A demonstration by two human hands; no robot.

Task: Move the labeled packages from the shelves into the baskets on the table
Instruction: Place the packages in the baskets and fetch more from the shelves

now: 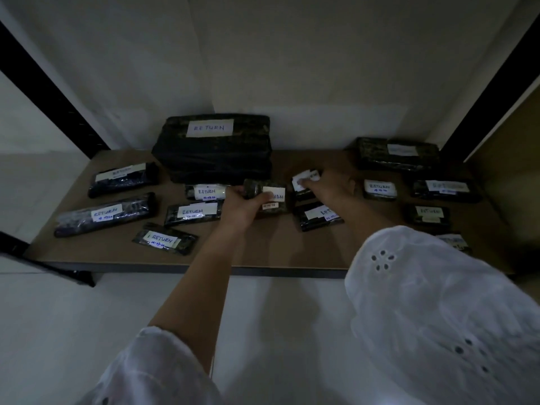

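Gripping one pack [270, 197] in the left hand [244, 207], with curled fingers round its left end, near shelf centre. Pinching a second pack [305, 184] at its label with the right hand [328, 188], just at 3 o'clock of the first. Lifted off the shelf [263, 255] or resting on it: cannot tell. At 12 o'clock of the hands, a big pack [214, 147] marked RETURN, against the wall; at 9 o'clock, several flat packs [106, 213] with the same word; at 3 o'clock, more of them, blurred. No baskets or table in view. By judgement the pick-up step, early on, with most packs left to move. Needed next: lifting both clear, drawing back toward 6 o'clock, turning to find the baskets, holding firm on slick-looking wrap
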